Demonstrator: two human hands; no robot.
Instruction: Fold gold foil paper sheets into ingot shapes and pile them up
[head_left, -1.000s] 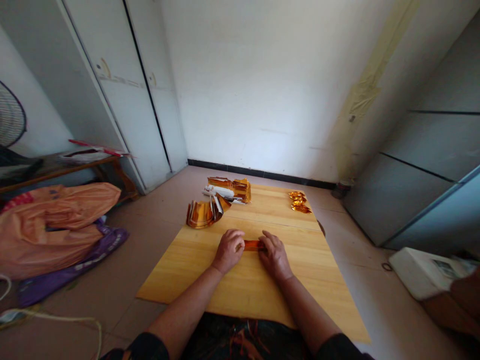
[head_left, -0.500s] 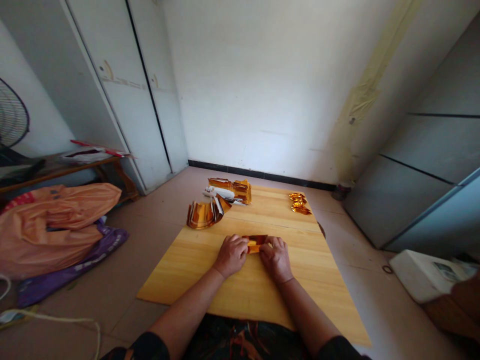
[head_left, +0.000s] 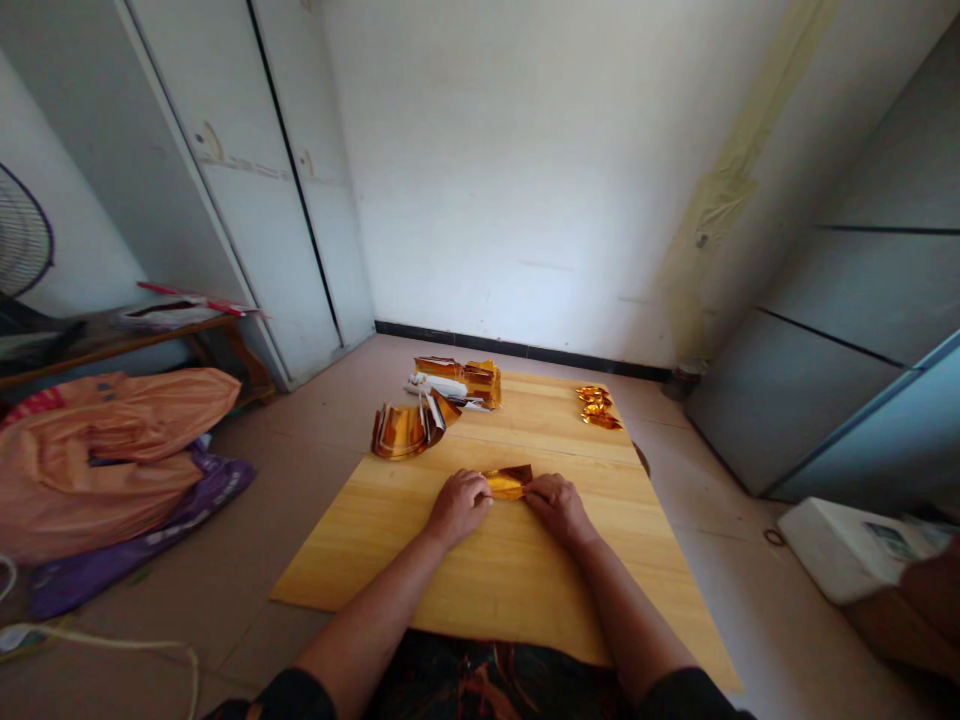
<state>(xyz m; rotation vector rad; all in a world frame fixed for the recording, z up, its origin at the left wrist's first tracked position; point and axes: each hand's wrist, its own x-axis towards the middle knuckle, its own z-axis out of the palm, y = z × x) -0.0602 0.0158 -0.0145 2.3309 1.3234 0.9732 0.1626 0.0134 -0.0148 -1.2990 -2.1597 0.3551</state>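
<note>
A small sheet of shiny gold foil paper [head_left: 508,484] is stretched between my two hands just above or on the wooden table [head_left: 495,575]. My left hand [head_left: 460,507] pinches its left end with the fingers closed. At the other end, my right hand [head_left: 559,505] grips it between thumb and fingers. The sheet's near side looks folded or curled, and its back edge stands up darker. How much of it lies under my fingertips is hidden.
A curved stack of gold foil sheets [head_left: 409,428] lies at the table's left edge. Behind it is another foil pile [head_left: 480,382] with white paper. Several folded gold foil pieces [head_left: 598,408] sit at the far right. An orange bag [head_left: 150,420] rests on the floor at left.
The foil's near edge has changed from a flat upright band to a rounder, curled shape. My right hand has turned slightly and shifted outward; the left has barely moved.
</note>
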